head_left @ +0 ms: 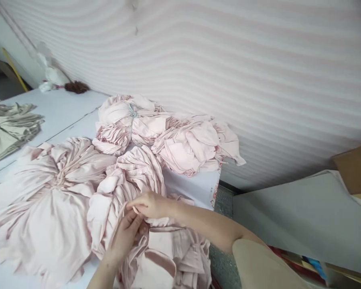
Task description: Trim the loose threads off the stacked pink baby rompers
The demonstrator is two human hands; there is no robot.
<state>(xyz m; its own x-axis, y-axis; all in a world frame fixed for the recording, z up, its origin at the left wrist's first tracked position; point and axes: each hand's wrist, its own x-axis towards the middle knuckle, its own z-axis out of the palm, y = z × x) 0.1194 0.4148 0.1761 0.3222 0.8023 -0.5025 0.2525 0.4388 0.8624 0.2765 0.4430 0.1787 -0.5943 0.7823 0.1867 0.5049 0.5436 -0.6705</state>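
Note:
Several bundles of pale pink fabric lie on a light table. My left hand (128,230) and my right hand (147,204) meet over the near middle bundle (165,249), fingertips close together. Both hands have their fingers closed on a thin pink strip of cloth (135,209); the left fingertips are partly hidden. To the left sits a large pink bundle (60,212), gathered in a knot at its centre. Just beyond the hands is a ruffled pink pile (138,168).
Behind are a pink bundle tied with blue-green cord (123,116) and a looser pink one (189,144). Greenish cloth (9,128) lies at far left. A striped wall covering (198,60) rises behind; a grey panel (301,216) and cardboard (356,168) stand right.

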